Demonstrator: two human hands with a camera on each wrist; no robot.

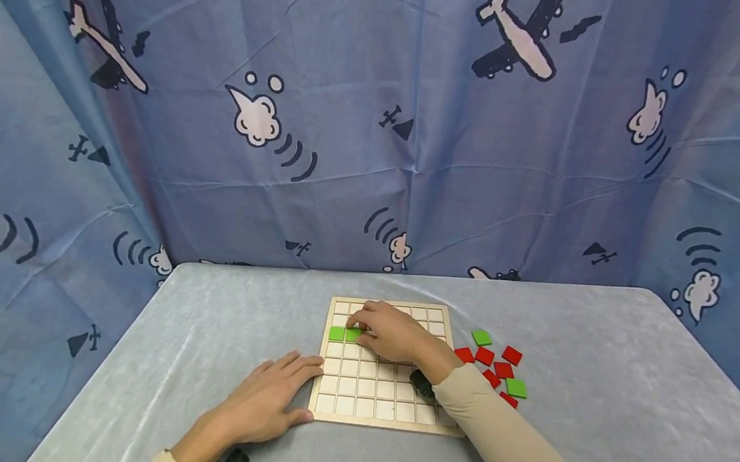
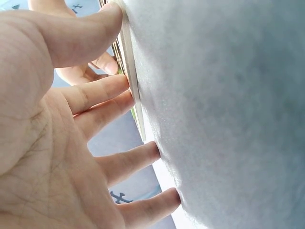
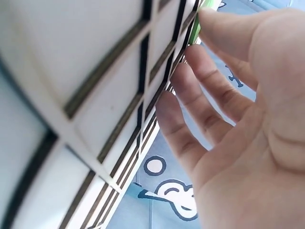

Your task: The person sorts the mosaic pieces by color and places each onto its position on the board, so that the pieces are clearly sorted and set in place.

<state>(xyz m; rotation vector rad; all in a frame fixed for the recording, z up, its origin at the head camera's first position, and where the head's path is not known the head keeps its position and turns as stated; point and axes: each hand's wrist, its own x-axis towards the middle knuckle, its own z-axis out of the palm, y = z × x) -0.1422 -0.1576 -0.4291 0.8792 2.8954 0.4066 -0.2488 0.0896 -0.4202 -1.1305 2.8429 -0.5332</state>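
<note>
A pale wooden grid board (image 1: pixel 347 386) lies on the table, with square cells framed by raised strips. Two green square tiles sit side by side at its left edge: the outer green tile (image 1: pixel 337 333) and a second green tile (image 1: pixel 352 336). My right hand (image 1: pixel 394 334) reaches across the board, thumb and index finger pinching this second tile at its cell. In the right wrist view, the thumb meets a green edge (image 3: pixel 194 29). My left hand (image 1: pixel 262 401) rests by the board's left side, fingers spread and fairly straight, fingertips touching the rim.
Right of the board lie several loose red tiles (image 1: pixel 504 370), along with a green tile (image 1: pixel 482 338) at the back and another green tile (image 1: pixel 517 388) nearer. A grey cloth covers the table (image 1: pixel 593 397). Behind hangs a blue curtain (image 1: pixel 351 148) with printed planes.
</note>
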